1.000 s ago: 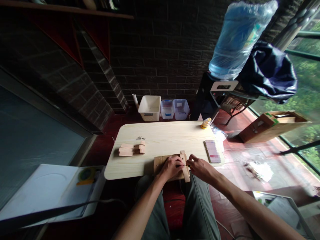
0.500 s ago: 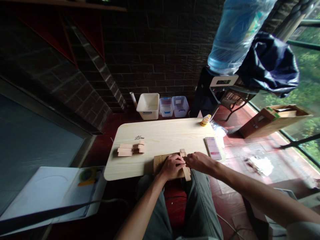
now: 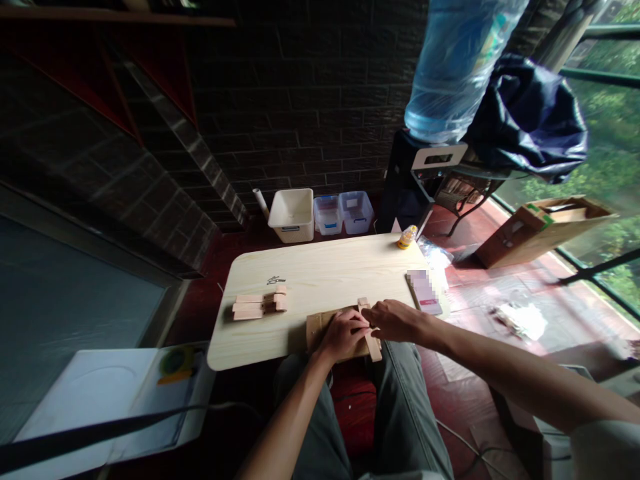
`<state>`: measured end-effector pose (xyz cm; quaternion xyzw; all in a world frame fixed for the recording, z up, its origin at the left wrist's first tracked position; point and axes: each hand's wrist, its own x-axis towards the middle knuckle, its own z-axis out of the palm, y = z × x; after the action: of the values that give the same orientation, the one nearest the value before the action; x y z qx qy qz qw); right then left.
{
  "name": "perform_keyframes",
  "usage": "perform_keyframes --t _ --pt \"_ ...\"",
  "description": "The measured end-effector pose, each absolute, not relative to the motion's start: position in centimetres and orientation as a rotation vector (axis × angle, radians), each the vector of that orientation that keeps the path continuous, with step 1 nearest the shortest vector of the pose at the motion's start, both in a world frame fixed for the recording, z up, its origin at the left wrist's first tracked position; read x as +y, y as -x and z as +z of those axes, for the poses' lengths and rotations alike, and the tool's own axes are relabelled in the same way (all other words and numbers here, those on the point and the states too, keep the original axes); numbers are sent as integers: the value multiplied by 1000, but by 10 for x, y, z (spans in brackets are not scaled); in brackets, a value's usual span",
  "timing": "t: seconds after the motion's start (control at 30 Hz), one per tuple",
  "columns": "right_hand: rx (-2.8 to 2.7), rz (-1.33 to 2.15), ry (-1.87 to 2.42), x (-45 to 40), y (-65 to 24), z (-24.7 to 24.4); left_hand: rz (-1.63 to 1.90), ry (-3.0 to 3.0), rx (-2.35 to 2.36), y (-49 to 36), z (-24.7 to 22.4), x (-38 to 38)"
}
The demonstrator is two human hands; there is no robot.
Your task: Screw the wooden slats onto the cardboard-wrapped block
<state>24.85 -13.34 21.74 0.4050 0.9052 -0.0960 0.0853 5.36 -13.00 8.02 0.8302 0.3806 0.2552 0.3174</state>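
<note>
My left hand (image 3: pixel 345 333) rests over a brown board (image 3: pixel 315 325) at the table's front edge. Its fingers are bent and close together, the tips reaching a pale wooden strip (image 3: pixel 373 348) that lies across the board's right end. Against the same strip, my right hand (image 3: pixel 393 321) is closed, its fingertips meeting those of the left. Whatever is pinched between the fingers is hidden or too small to make out. To the left lie joined pale wooden pieces (image 3: pixel 250 307), with several small dark pieces of hardware (image 3: pixel 275 281) behind them.
On the light table (image 3: pixel 320 267) are a small yellow-based bottle (image 3: pixel 407 237) and a flat phone-like slab (image 3: pixel 424 293) at right. Behind it stand a cream bin (image 3: pixel 291 230), two clear bins (image 3: pixel 328 217) and a water dispenser (image 3: pixel 403 180). A white open-lidded case (image 3: pixel 90 393) is at left.
The camera view has shifted slightly. Both hands keep almost the same place at the wooden strip, with the right wrist turned a little. Nothing else on the table has visibly moved.
</note>
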Motion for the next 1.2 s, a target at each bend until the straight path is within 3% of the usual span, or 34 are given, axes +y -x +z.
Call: perform_keyframes --t 1.2 --pt "2665 -253 -1096 -127 -246 201 708 -2195 1013 -54 73 -132"
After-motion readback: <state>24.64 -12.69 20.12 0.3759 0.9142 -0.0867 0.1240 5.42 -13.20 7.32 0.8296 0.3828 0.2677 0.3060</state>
